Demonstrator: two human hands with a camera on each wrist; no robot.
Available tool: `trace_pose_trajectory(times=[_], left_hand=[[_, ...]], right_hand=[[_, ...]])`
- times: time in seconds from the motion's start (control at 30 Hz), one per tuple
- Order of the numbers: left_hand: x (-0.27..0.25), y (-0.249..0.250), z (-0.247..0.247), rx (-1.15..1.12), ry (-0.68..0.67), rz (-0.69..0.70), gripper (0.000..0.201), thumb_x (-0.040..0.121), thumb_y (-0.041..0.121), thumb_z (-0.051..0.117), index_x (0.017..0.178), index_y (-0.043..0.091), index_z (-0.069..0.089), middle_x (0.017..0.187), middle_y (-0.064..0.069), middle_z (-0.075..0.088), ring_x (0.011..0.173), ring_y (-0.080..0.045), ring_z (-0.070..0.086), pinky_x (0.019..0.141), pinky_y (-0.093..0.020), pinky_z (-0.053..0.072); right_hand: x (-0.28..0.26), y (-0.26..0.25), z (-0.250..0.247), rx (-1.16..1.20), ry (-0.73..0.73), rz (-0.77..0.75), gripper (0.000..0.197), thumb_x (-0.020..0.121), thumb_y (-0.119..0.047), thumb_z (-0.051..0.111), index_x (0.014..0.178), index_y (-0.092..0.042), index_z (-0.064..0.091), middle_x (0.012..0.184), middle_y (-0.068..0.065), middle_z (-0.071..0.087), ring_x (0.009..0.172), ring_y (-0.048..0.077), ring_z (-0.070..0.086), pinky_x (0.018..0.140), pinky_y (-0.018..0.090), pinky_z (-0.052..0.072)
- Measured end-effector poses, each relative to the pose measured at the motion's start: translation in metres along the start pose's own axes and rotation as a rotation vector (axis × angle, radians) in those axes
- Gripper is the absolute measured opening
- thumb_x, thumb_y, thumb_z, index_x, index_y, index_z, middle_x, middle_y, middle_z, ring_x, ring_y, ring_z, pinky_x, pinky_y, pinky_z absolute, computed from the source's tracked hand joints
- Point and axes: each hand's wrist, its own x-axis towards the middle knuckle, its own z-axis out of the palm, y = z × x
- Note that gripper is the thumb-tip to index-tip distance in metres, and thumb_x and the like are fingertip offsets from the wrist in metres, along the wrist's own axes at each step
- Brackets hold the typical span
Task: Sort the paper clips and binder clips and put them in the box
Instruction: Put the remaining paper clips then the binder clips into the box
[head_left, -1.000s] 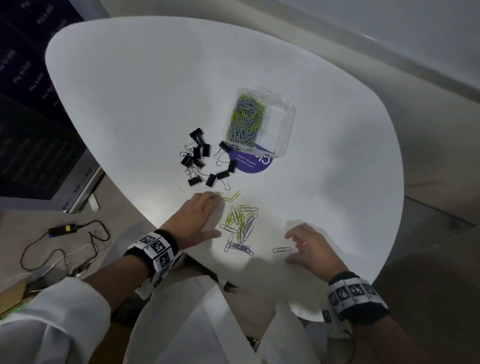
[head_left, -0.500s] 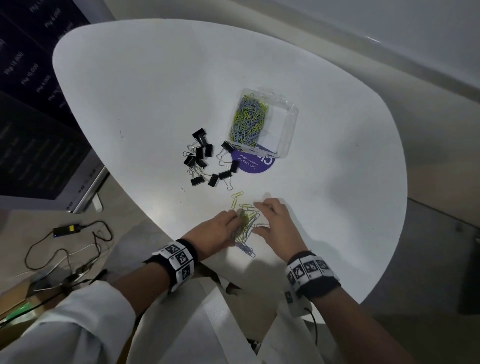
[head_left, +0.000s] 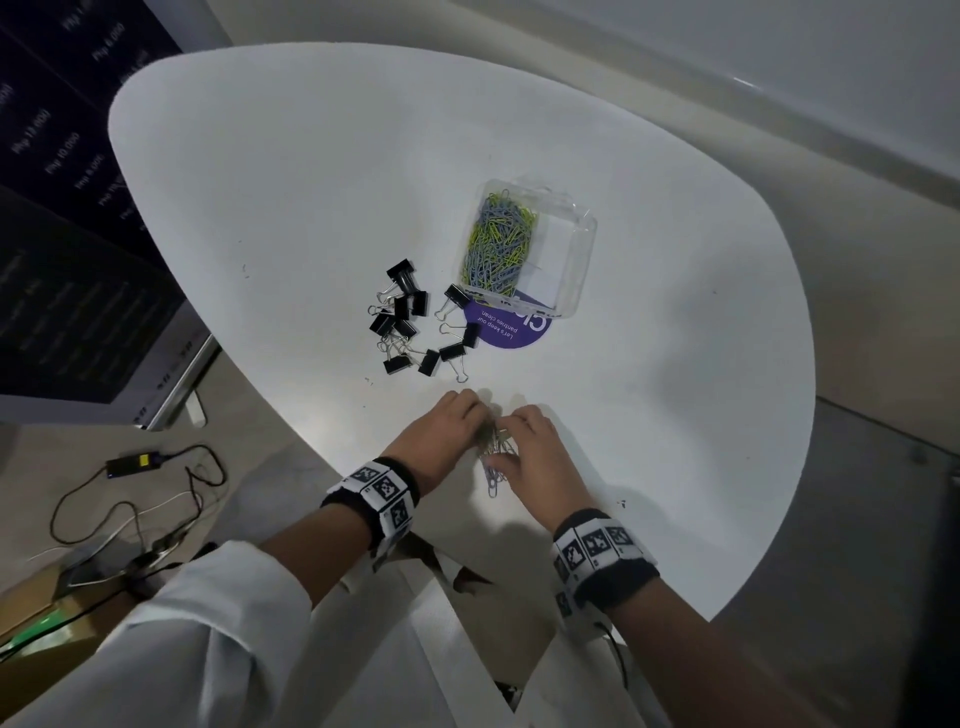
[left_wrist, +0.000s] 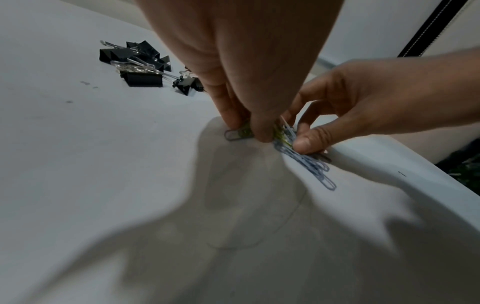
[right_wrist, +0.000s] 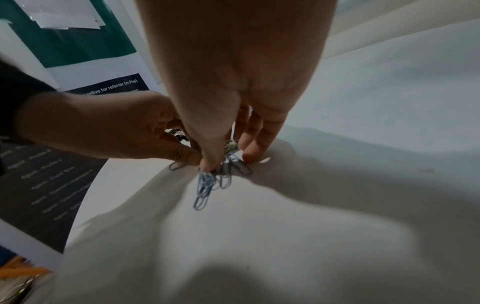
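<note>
I see the left hand (head_left: 441, 436) and right hand (head_left: 535, 452) together at lower centre of the head view, fingertips curled in from both sides onto a loose bunch of paper clips (head_left: 493, 457) lying on the white desk (head_left: 311, 208). Both pinch the bunch; blue clips trail out toward the desk edge. Black binder clips (head_left: 410, 322) lie scattered above them. The clear box (head_left: 576, 260), upper right of these, has paper clips in its left compartment.
</note>
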Motion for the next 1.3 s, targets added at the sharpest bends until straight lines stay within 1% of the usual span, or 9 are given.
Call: trace_pose_trajectory(times=[0.13, 0.3, 0.43, 0.6, 0.73, 0.9, 1.0, 1.1, 1.3], left_hand=[[0.005, 0.000, 0.000, -0.094, 0.015, -0.087, 0.035, 0.072, -0.012, 0.067, 0.092, 0.013, 0.055, 0.092, -0.006, 0.052, 0.077, -0.022, 0.050, 0.069, -0.035, 0.049], [0.017, -0.003, -0.005, -0.279, 0.015, -0.307, 0.034, 0.083, -0.006, 0.059, 0.116, 0.002, 0.056, 0.112, -0.018, 0.059, 0.098, -0.032, 0.057, 0.085, -0.028, 0.041], [0.021, -0.007, -0.013, -0.411, 0.054, -0.287, 0.016, 0.086, 0.001, 0.060, 0.100, 0.006, 0.065, 0.096, -0.010, 0.059, 0.084, -0.017, 0.053, 0.078, -0.018, 0.039], [0.020, -0.016, -0.027, -0.772, 0.012, -0.597, 0.007, 0.086, 0.012, 0.064, 0.086, 0.016, 0.070, 0.079, 0.006, 0.065, 0.069, -0.007, 0.059, 0.072, -0.018, 0.047], [0.025, -0.009, -0.042, -1.314, 0.007, -0.841, 0.011, 0.085, -0.004, 0.052, 0.081, 0.000, 0.061, 0.075, -0.010, 0.059, 0.065, -0.018, 0.053, 0.061, -0.023, 0.046], [0.027, -0.002, -0.052, -1.544, -0.069, -0.946, 0.017, 0.082, 0.012, 0.044, 0.068, 0.012, 0.052, 0.063, -0.002, 0.046, 0.053, -0.014, 0.038, 0.053, -0.024, 0.033], [0.028, 0.000, -0.050, -1.358, -0.057, -0.938, 0.022, 0.086, 0.022, 0.051, 0.064, 0.016, 0.050, 0.058, 0.001, 0.042, 0.052, -0.016, 0.036, 0.055, -0.029, 0.031], [0.025, -0.001, -0.045, -0.753, -0.098, -0.645, 0.023, 0.085, 0.036, 0.067, 0.079, 0.018, 0.052, 0.065, 0.008, 0.050, 0.059, -0.011, 0.044, 0.057, -0.027, 0.032], [0.024, 0.004, -0.037, -0.210, -0.211, -0.284, 0.030, 0.079, 0.009, 0.069, 0.107, 0.007, 0.057, 0.110, -0.011, 0.059, 0.093, -0.027, 0.058, 0.074, -0.029, 0.042]], right_hand=[[0.009, 0.000, -0.002, 0.009, 0.030, 0.051, 0.016, 0.087, -0.014, 0.069, 0.101, -0.010, 0.067, 0.103, 0.002, 0.053, 0.101, 0.021, 0.051, 0.087, 0.037, 0.048], [0.015, 0.008, -0.004, -0.068, 0.001, 0.093, 0.009, 0.090, -0.026, 0.065, 0.092, -0.017, 0.065, 0.102, 0.001, 0.055, 0.108, 0.022, 0.044, 0.086, 0.034, 0.045], [0.020, 0.004, -0.012, 0.063, 0.041, 0.112, 0.014, 0.091, -0.015, 0.062, 0.081, -0.024, 0.056, 0.089, -0.001, 0.055, 0.092, 0.020, 0.053, 0.078, 0.029, 0.044], [0.019, 0.006, -0.023, 0.351, 0.109, 0.279, 0.012, 0.088, -0.015, 0.072, 0.088, -0.020, 0.061, 0.091, 0.003, 0.069, 0.082, 0.013, 0.065, 0.074, 0.009, 0.046], [0.019, 0.012, -0.027, 0.624, 0.091, 0.375, 0.013, 0.089, -0.008, 0.070, 0.095, -0.019, 0.067, 0.096, 0.009, 0.072, 0.087, 0.021, 0.068, 0.080, 0.028, 0.057], [0.018, 0.010, -0.032, 1.080, 0.028, 0.529, 0.021, 0.096, 0.006, 0.048, 0.112, 0.004, 0.062, 0.088, 0.011, 0.061, 0.073, 0.017, 0.057, 0.065, 0.024, 0.053], [0.020, 0.003, -0.038, 1.389, 0.073, 0.675, 0.022, 0.093, 0.001, 0.040, 0.094, 0.001, 0.062, 0.075, 0.011, 0.055, 0.065, 0.020, 0.053, 0.064, 0.029, 0.048], [0.021, -0.001, -0.044, 1.396, 0.101, 0.697, 0.020, 0.087, -0.016, 0.047, 0.078, -0.004, 0.059, 0.070, 0.009, 0.053, 0.063, 0.021, 0.050, 0.062, 0.031, 0.045], [0.017, 0.005, -0.041, 0.545, 0.026, 0.413, 0.035, 0.071, -0.033, 0.086, 0.083, -0.014, 0.060, 0.079, -0.003, 0.061, 0.066, 0.006, 0.052, 0.062, 0.013, 0.041]])
